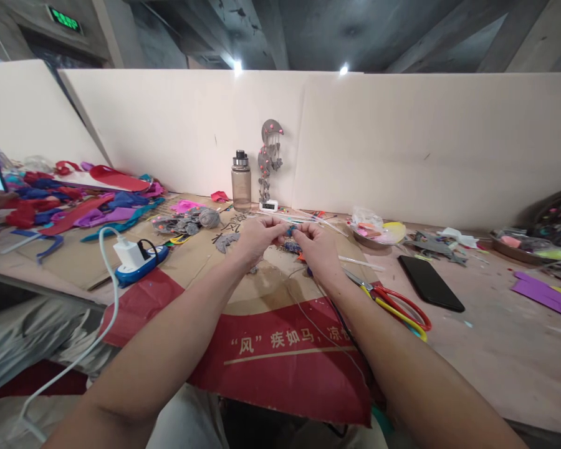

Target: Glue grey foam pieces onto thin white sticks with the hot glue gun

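My left hand (262, 237) and my right hand (316, 244) meet over the cardboard sheet (271, 299). Fingertips of both are closed on a small blue piece (292, 231), too small to identify. Just below it, between the hands, lies a dark blue bundle (292, 247), partly hidden. A thin grey string (303, 312) runs down the cardboard by my right wrist. Scissors with red and yellow handles (397, 305) lie right of my right forearm. Grey felt scraps (227, 242) rest left of my left hand.
A water bottle (241, 181) stands at the back wall, beside a hanging grey moon ornament (271, 149). On the left are coloured cloth pieces (98, 199) and a blue power strip (143, 265) with a white cable. A black phone (430, 282) and a filled bowl (376, 234) sit right.
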Available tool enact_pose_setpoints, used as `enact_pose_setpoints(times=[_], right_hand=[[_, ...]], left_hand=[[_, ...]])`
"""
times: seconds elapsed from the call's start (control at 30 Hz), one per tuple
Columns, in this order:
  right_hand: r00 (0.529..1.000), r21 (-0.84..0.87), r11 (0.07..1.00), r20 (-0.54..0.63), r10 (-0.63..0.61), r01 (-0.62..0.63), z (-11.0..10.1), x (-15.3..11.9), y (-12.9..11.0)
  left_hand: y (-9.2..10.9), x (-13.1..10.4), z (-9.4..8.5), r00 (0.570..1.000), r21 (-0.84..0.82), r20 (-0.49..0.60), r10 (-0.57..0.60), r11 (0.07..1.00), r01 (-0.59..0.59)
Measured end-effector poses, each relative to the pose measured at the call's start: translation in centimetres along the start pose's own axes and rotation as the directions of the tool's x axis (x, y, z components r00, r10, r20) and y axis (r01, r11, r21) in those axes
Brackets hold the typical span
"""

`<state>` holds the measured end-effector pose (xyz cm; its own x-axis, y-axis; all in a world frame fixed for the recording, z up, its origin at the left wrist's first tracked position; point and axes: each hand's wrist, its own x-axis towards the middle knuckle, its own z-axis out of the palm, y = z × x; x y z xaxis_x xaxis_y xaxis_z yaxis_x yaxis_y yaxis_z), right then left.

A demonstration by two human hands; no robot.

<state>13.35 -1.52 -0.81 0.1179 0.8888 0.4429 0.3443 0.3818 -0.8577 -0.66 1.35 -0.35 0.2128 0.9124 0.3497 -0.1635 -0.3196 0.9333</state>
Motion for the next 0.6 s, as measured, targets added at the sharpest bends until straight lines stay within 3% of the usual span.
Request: enact_pose_setpoints(times=[0.13,0.23,0.43,0.6], right_hand=[[0.999,0.089,0.995,0.004,0.045,-0.046,0.1,0.3,0.8],[0.999,0.108,0.993,-0.011,0.049,-0.047,0.3,0.4,1.2],[0.999,0.053,0.998,-0.004,0.039,-0.038,0.6,0.2,1.1],[0.995,0.112,0.991,0.072,0.068,-0.076,1.0,-0.1,0.9]], left_hand=[[0.5,-0.2,0.2,0.996,-0.139,0.066,-0.063,0.988,0.072],[0.2,-0.1,0.0,0.996,-0.066,0.062,-0.063,0.996,0.067],[-0.1,-0.1,-0.1,0.999,0.126,0.032,0.044,0.991,-0.048],[-0.3,0.6,-0.9,0.997,0.113,-0.050,0.060,0.992,-0.054]])
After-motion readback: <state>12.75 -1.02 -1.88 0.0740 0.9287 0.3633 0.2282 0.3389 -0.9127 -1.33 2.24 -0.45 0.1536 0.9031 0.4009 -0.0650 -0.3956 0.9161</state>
